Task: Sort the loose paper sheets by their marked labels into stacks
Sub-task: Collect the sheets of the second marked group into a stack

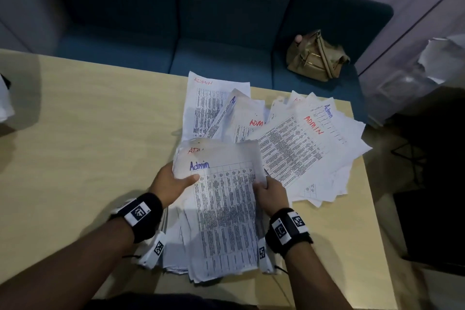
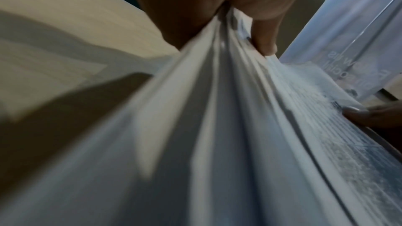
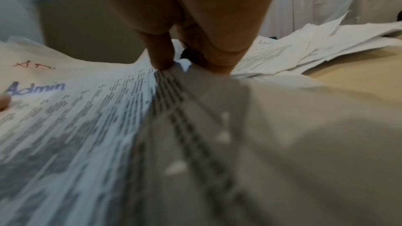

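Observation:
Between my hands is a thick bundle of printed sheets (image 1: 224,211), lifted off the table at its near edge. Its top sheet reads "Admin" in blue (image 1: 199,165); a sheet behind shows red "ADMIN". My left hand (image 1: 173,181) grips the bundle's left edge, thumb on top, seen close in the left wrist view (image 2: 263,40) over the bundle (image 2: 217,126). My right hand (image 1: 266,190) pinches the bundle's right edge (image 3: 169,82), its fingers (image 3: 161,57) on the paper. A loose spread of sheets (image 1: 297,138) marked "ADMIN" in red and "Admin" in blue lies fanned on the far right of the table.
The light wooden table (image 1: 88,133) has bare surface to the left. A blue sofa (image 1: 201,33) stands beyond it with a tan bag (image 1: 314,58) on the seat. White paper (image 1: 5,103) shows at the table's left edge. Dark furniture (image 1: 432,196) stands right.

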`<action>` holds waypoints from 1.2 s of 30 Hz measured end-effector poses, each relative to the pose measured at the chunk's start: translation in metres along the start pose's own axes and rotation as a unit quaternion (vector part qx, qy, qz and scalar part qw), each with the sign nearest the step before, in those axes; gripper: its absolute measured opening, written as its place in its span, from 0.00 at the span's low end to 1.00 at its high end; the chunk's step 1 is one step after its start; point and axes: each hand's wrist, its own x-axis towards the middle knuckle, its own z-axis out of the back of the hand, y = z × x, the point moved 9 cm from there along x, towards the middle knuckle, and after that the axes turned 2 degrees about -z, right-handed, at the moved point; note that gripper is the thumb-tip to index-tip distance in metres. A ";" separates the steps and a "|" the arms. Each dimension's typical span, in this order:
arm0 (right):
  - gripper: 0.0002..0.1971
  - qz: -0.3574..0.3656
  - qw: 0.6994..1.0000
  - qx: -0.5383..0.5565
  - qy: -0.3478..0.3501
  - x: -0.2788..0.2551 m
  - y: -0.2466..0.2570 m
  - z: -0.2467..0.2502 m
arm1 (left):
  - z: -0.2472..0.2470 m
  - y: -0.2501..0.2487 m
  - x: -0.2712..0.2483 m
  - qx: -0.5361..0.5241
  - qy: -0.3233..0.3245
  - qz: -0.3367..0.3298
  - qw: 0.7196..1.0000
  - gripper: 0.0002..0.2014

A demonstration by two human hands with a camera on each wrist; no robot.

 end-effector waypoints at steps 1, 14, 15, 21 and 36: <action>0.13 -0.012 1.000 0.012 -0.015 0.002 -0.004 0.001 | -0.003 0.000 -0.001 -0.017 0.007 0.001 1.000 0.22; 0.22 0.007 0.972 0.223 -0.068 0.005 0.015 -0.005 | -0.022 0.000 -0.017 -0.038 0.117 0.017 0.992 0.18; 0.27 0.032 0.960 0.275 -0.044 0.004 0.025 -0.004 | -0.021 0.001 -0.017 -0.042 0.121 0.021 0.992 0.17; 0.29 0.128 0.976 0.169 -0.053 -0.001 0.055 -0.004 | -0.014 -0.017 -0.016 -0.074 0.103 -0.007 0.992 0.32; 0.16 0.197 0.978 -0.068 0.013 0.013 0.057 -0.021 | -0.009 -0.019 0.001 0.015 0.135 -0.047 0.990 0.30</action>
